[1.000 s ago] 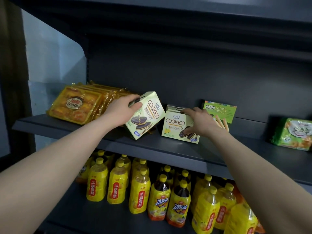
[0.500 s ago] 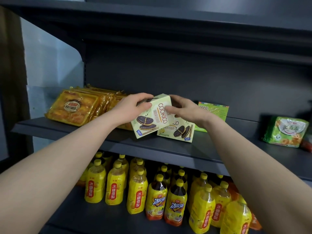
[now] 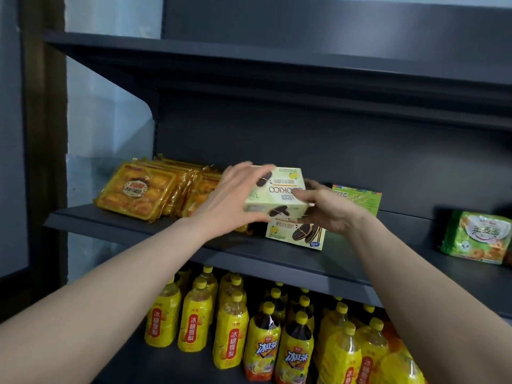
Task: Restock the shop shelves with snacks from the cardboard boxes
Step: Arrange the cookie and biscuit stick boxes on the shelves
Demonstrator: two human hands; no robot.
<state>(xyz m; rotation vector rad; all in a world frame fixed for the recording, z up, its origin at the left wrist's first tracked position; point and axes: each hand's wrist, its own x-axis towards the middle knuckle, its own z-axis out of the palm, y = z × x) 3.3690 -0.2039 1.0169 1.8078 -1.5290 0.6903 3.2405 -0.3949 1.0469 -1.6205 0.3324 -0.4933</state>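
We held the pale green Cookico box (image 3: 277, 195) upside down between left hand (image 3: 235, 196) and right hand (image 3: 331, 213), just above a matching second box (image 3: 296, 234) standing on the dark shelf (image 3: 360, 254).

The left hand (image 3: 235, 195) and the right hand (image 3: 329, 212) are bare. Both forearms (image 3: 124, 275) are bare too, uncovered down to the picture's lower edge. The left hand's fingers (image 3: 238, 170) look blurred.

Two cookie boxes (image 3: 278, 201), maybe five orange packs (image 3: 137, 191)
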